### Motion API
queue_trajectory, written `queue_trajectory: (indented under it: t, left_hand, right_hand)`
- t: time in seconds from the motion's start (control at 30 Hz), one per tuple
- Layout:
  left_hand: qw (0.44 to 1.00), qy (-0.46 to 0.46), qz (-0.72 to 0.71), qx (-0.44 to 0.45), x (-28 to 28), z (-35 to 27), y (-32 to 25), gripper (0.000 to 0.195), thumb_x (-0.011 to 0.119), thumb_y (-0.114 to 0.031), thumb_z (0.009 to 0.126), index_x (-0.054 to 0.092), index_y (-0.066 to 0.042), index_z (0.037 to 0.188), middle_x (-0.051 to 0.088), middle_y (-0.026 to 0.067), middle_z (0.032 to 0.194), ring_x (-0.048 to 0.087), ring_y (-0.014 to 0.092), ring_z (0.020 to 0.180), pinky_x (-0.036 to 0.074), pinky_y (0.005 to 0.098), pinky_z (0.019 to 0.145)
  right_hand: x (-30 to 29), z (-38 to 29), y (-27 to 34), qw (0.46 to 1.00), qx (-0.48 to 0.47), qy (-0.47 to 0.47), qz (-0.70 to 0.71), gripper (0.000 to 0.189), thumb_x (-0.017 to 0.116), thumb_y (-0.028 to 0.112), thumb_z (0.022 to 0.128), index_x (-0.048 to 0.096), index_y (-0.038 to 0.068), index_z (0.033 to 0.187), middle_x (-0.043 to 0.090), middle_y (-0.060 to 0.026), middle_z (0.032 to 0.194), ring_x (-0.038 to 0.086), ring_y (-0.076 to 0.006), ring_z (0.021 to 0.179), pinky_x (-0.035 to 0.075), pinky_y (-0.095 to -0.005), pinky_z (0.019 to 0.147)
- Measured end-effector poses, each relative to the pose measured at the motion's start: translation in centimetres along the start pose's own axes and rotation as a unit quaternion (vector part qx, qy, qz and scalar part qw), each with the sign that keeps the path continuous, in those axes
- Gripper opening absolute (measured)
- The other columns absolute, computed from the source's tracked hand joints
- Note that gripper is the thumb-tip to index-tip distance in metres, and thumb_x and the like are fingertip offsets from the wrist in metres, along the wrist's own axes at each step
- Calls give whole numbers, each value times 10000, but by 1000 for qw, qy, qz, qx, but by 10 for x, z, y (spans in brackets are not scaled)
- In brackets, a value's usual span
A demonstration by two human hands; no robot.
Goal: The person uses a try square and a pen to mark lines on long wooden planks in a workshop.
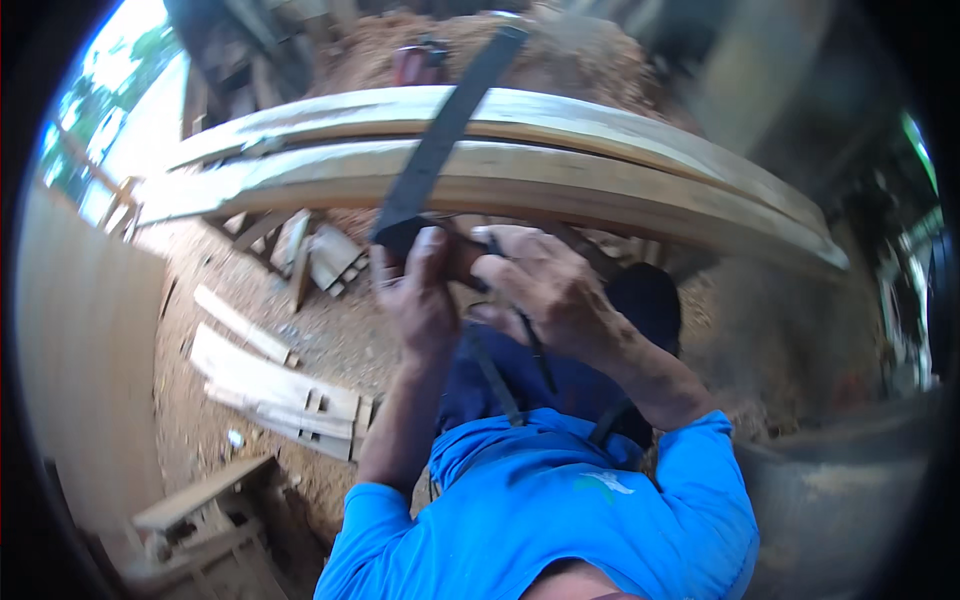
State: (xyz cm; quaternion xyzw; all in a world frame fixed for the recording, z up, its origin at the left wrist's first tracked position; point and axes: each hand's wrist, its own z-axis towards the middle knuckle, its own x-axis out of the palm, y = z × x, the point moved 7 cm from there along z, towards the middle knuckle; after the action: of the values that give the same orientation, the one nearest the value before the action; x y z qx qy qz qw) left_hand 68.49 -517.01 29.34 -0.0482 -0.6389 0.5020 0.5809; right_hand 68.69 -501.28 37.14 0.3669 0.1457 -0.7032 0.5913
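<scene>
In front of my chest, my left hand (pixel 420 292) grips the near end of a long dark flat blade (pixel 450 135), with the thumb on top; it looks like a handsaw, though teeth do not show. The blade slants up and away, above two long timber beams (pixel 525 172). My right hand (pixel 547 285) is at the brownish handle area (pixel 461 255), its fingers curled against it. A thin dark strap or cord (pixel 532 345) hangs below the right hand. Blur and the fingers hide how the handle and cord meet.
The beams lie on wooden trestles (pixel 300 262) across the front. Mortised boards (pixel 277 382) lie on the dirt floor at left, near a wooden bench or frame (pixel 202 495). A large panel (pixel 90 337) stands far left. A red object (pixel 416 64) sits beyond the beams, by sawdust (pixel 585 60).
</scene>
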Motion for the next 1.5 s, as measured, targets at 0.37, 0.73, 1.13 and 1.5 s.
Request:
queue_trajectory:
  t: [0.37, 0.73, 1.13, 1.5]
  left_hand:
    - [991, 90, -43, -85, -48, 33, -14, 183, 610, -134, 1025, 578, -6, 1153, 668, 85, 984, 699, 175, 885, 615, 339, 794]
    - [779, 50, 466, 417, -104, 109, -133, 167, 658, -39, 918, 640, -16, 1083, 655, 136, 1075, 666, 224, 941, 567, 372, 824]
    - [580, 306, 678, 331, -111, 191, -131, 482, 603, -180, 889, 596, 9, 1332, 597, 170, 1313, 520, 302, 1344, 315, 476, 1236]
    - [612, 286, 638, 370, -123, 199, -131, 457, 617, -199, 843, 660, 46, 1226, 638, 176, 1268, 575, 301, 1276, 367, 470, 1201]
  right_hand:
    - [47, 82, 9, 1000, 2, 8, -1, 270, 811, 14, 717, 720, 15, 971, 668, -171, 1058, 626, -347, 1047, 513, -451, 889]
    - [162, 173, -14, 1000, -8, 9, 26, 213, 800, -3, 764, 695, 34, 945, 674, -178, 1110, 625, -340, 1067, 508, -450, 906]
    - [213, 212, -16, 999, -3, 48, 2, 307, 852, 8, 687, 667, 49, 929, 667, -180, 1066, 646, -341, 977, 524, -436, 820]
    - [219, 204, -27, 998, 12, 61, -8, 308, 840, 118, 778, 649, 43, 1008, 663, -224, 1146, 647, -363, 1029, 542, -456, 864]
